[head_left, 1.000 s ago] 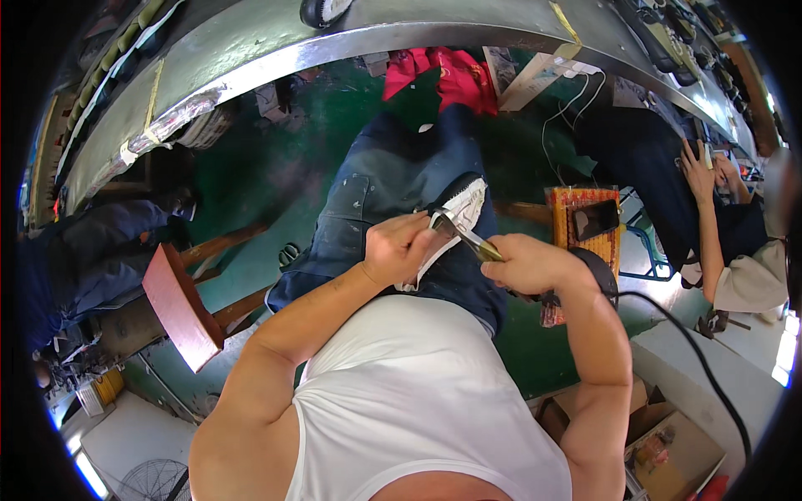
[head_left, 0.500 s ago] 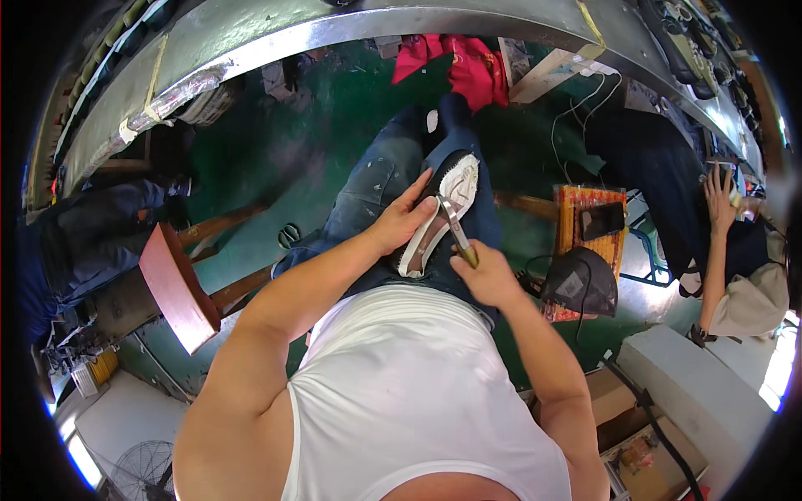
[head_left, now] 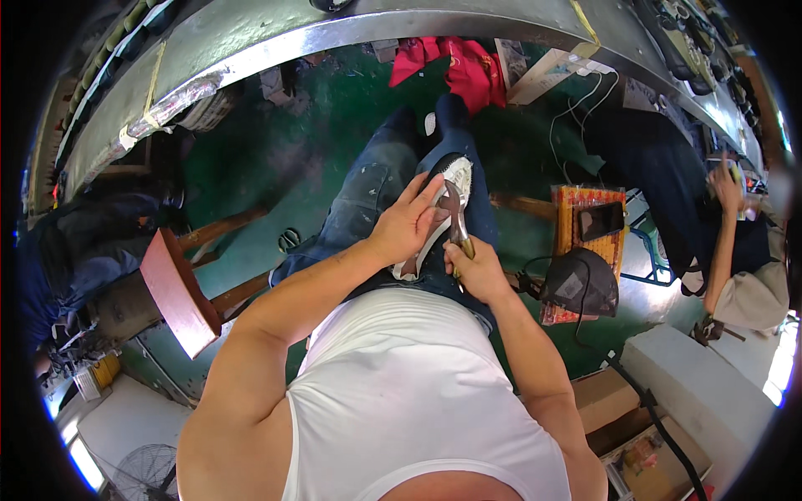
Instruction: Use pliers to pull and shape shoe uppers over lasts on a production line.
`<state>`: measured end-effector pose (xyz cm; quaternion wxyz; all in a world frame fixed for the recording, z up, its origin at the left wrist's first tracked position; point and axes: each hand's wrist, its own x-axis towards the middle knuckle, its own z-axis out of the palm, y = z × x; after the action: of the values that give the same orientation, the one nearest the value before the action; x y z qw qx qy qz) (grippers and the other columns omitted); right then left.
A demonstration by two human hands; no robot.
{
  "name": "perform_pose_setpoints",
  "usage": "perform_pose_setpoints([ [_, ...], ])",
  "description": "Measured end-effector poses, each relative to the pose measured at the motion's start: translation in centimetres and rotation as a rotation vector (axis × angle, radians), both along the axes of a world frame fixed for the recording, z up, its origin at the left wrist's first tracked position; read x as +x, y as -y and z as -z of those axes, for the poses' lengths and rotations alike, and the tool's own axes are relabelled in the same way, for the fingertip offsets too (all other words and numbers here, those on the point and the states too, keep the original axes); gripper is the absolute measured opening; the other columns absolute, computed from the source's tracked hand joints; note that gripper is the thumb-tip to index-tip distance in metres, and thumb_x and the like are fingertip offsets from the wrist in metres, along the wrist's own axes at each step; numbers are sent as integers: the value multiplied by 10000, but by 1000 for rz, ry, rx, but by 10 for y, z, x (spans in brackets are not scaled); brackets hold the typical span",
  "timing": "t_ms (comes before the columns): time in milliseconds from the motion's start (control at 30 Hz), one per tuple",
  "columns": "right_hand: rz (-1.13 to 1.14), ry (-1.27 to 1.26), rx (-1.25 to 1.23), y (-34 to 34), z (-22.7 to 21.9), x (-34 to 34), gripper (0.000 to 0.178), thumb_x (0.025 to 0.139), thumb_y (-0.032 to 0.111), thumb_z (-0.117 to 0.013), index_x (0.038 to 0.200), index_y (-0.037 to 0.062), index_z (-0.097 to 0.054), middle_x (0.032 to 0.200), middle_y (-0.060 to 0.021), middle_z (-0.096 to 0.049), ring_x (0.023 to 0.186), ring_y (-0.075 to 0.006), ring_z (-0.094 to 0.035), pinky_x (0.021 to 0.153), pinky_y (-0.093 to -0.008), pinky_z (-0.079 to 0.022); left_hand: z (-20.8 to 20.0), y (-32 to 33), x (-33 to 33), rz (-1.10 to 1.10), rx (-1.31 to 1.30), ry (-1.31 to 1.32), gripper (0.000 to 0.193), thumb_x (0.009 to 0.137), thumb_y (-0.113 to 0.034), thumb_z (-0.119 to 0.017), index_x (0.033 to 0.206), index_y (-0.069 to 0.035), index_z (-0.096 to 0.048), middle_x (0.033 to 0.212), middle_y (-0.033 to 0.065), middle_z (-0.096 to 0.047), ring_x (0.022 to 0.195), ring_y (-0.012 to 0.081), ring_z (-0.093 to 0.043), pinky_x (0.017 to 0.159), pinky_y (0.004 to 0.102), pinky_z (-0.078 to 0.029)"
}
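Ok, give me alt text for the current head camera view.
The wearer's left hand rests on a shoe over blue trousers, while the right hand holds a metal tool at it. A dark phone lies on an orange seat to the right.

The left hand point(head_left: 407, 224) touches the shoe point(head_left: 458, 171) upon the lap point(head_left: 355, 209), the right hand point(head_left: 478, 271) holds pincers point(head_left: 456, 227) over it, and a phone point(head_left: 601, 220) lies near the orange mat's point(head_left: 566, 230) right edge.

Open space lies over the green floor point(head_left: 305, 194) between the left hand point(head_left: 405, 227) and the reddish stool point(head_left: 179, 294). Right of the right hand point(head_left: 478, 270), a dark rounded bundle point(head_left: 578, 284) on the orange seat point(head_left: 568, 210) obstructs; ahead, the metal bench point(head_left: 401, 27) does.
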<state>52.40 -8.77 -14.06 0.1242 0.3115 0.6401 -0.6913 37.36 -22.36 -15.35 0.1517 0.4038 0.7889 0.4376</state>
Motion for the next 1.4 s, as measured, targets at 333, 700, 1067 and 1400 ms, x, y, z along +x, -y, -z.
perform_pose_setpoints([
  [333,25,49,-174,-61,-61,-23,396,1026,332,-444,1028,-42,-573,844,-98,-636,675,-168,-652,472,-275,-488,-27,-8,-3,107,-280,-65,487,969,-217,-480,1450,-245,-408,1321,342,-491,902,453,-659,816,469,-557],
  [700,-453,132,368,-65,-67,-58,393,1032,318,-420,898,-20,-570,726,-84,-625,643,-170,-617,624,-317,-484,-6,-5,5,-22,-251,198,786,968,-317,-518,1491,79,-87,1459,259,-395,1216,422,-528,979,434,-458],
  [1067,-370,142,400,-61,-85,9,349,925,296,-603,803,-27,-550,682,-200,-618,568,-295,-628,565,-403,-484,-18,-8,-23,92,-243,794,842,926,-404,-625,1537,-61,-160,1427,206,-447,1329,280,-434,1103,341,-335],
  [1400,-874,0,826,-17,-88,-2,312,931,297,-577,986,-10,-577,932,-256,-644,838,-454,-631,757,-507,-494,-20,-10,-33,176,-158,1174,825,935,-287,-651,1561,-133,-135,1473,115,-409,1354,212,-392,1117,351,-319],
])
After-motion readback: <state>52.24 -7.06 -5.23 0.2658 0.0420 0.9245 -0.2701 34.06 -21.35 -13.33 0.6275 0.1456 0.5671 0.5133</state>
